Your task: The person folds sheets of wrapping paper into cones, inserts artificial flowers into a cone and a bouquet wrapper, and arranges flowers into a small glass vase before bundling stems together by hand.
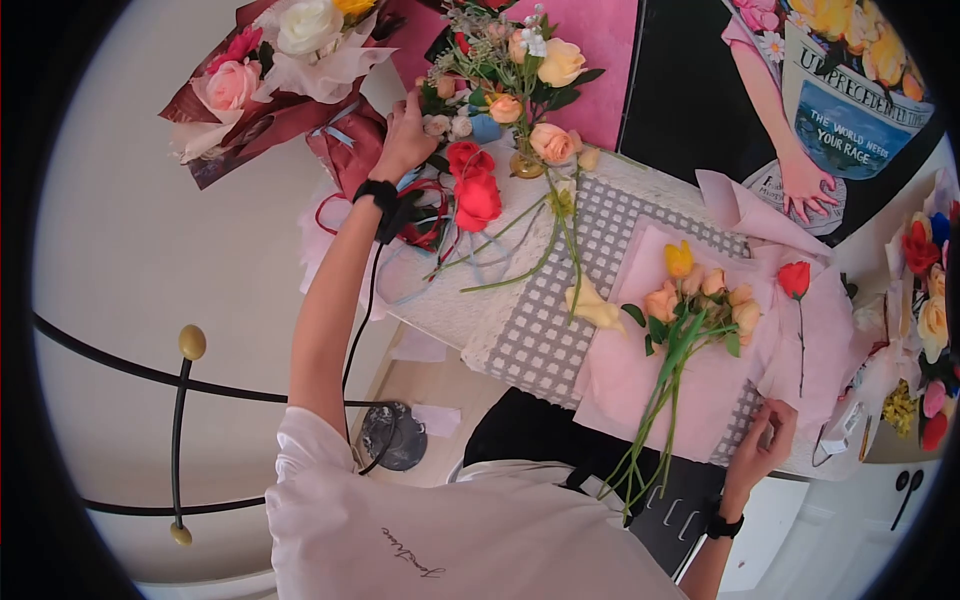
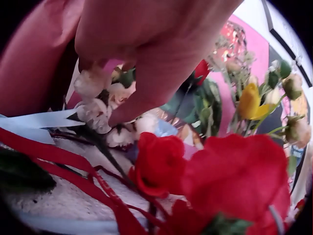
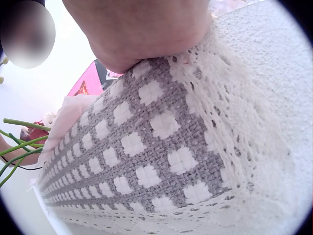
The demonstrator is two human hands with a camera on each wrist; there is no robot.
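Note:
At the far left of the table, my left hand [image 1: 405, 138] reaches in beside a wrapped bouquet. In the left wrist view its thumb and fingers pinch a spray of small white roses [image 2: 93, 115]; the fingertips are partly hidden behind the blooms. Large red roses [image 2: 234, 181] and a red ribbon [image 2: 73, 164] lie just in front of it. My right hand [image 1: 765, 445] rests at the table's near edge, fingers loosely curled and holding nothing. Close to it lie pink wrapping paper [image 1: 610, 400], a bunch of peach roses [image 1: 662, 302] with a yellow tulip [image 1: 678, 260], and a single red rose [image 1: 794, 280].
The wrapped bouquet [image 1: 345, 160] stands at the left, next to a vase of mixed flowers [image 1: 525, 165]. A checked cloth [image 1: 545, 320] covers the table. More flowers [image 1: 930, 325] stand at the right edge. A black cable [image 1: 362, 330] hangs from the left wrist.

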